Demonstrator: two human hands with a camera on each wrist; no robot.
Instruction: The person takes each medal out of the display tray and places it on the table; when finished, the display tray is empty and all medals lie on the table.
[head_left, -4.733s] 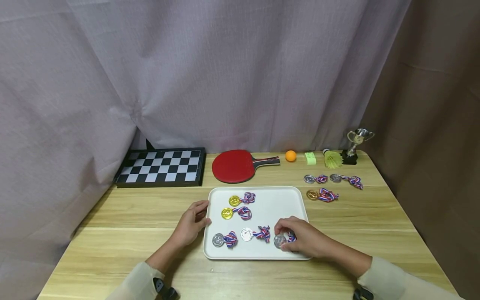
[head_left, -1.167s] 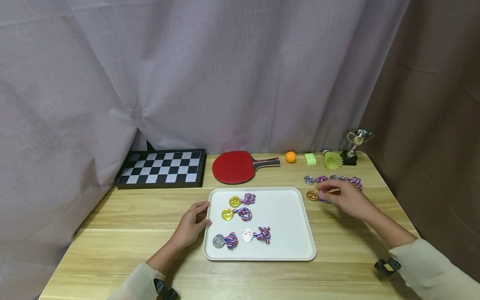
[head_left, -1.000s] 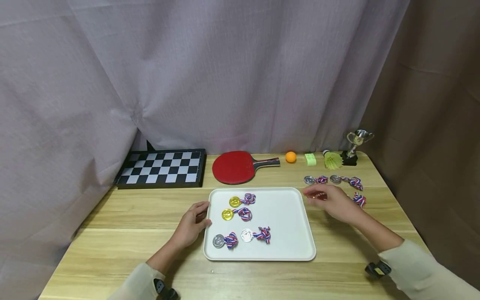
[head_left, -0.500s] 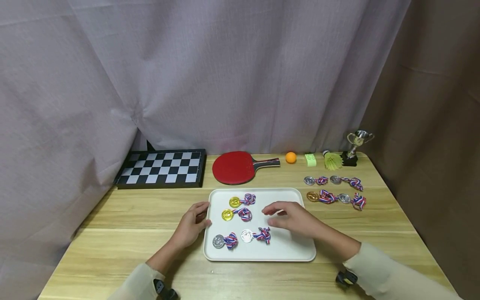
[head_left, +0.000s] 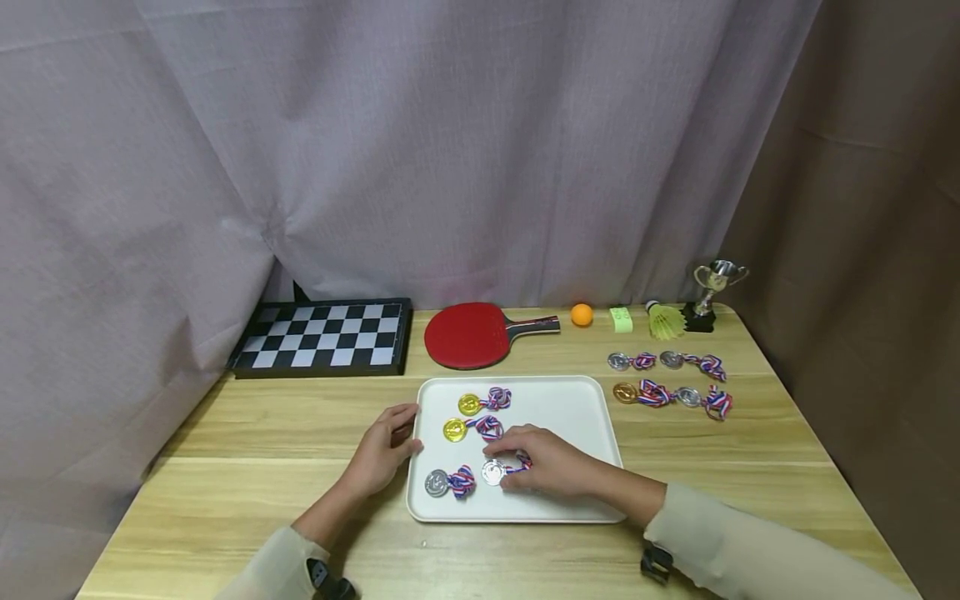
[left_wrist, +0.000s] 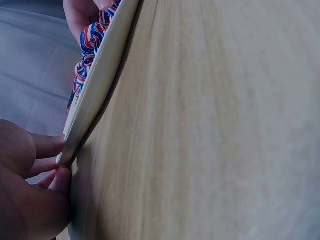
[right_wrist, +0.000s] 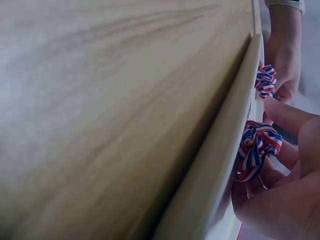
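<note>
My left hand [head_left: 377,450] holds the left rim of the white tray [head_left: 577,408], with fingertips and thumb at its edge; the left wrist view shows the fingers [left_wrist: 49,146] on that rim. In the tray, my right hand [head_left: 551,462] has thumb and index finger around the edge of a silver medal [head_left: 492,472], its striped ribbon [right_wrist: 257,150] partly under the hand. Another silver medal [head_left: 437,482] lies to its left. Two gold medals, an upper one [head_left: 470,404] and a lower one [head_left: 454,429], lie farther back in the tray.
Right of the tray lie a bronze medal [head_left: 625,393] and several silver medals [head_left: 687,397]. Along the back stand or lie a chessboard [head_left: 322,337], red table tennis bat [head_left: 467,335], orange ball [head_left: 581,314], light-green block [head_left: 621,319], yellow shuttlecock [head_left: 665,320] and trophy cup [head_left: 708,292].
One silver medal has gone from the tray to beside the bronze medal. My right hand has since swung left to the remaining right-hand silver medal. The left hand stays put.
</note>
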